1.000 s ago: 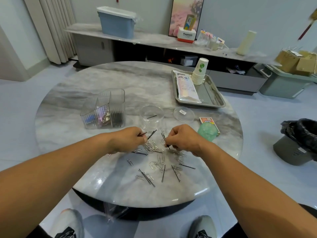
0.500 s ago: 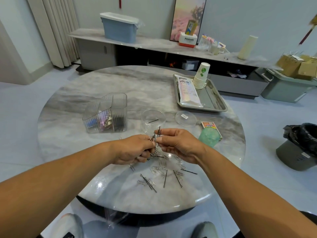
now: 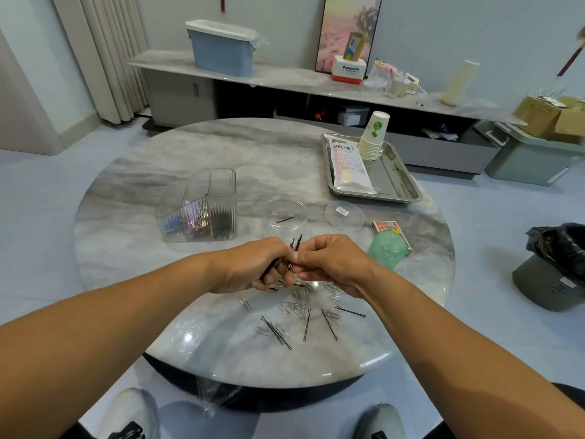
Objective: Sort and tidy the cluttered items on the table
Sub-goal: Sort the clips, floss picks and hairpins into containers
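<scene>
Black hairpins and silver paper clips lie scattered on the round marble table near its front edge. Just above the pile, my left hand and my right hand meet fingertip to fingertip. Both pinch a small bundle of black hairpins whose ends stick up between them. A clear round jar with one hairpin inside stands right behind my hands. Its clear lid lies to the right.
A clear divided organizer with pins and clips stands at the left. A metal tray holds a packet and stacked paper cups at the back right. A green cup and a small card box sit beside my right wrist.
My hands lifted off the pile and came together, both now holding the gathered hairpins upright above the table. The camera also moved a little closer.
</scene>
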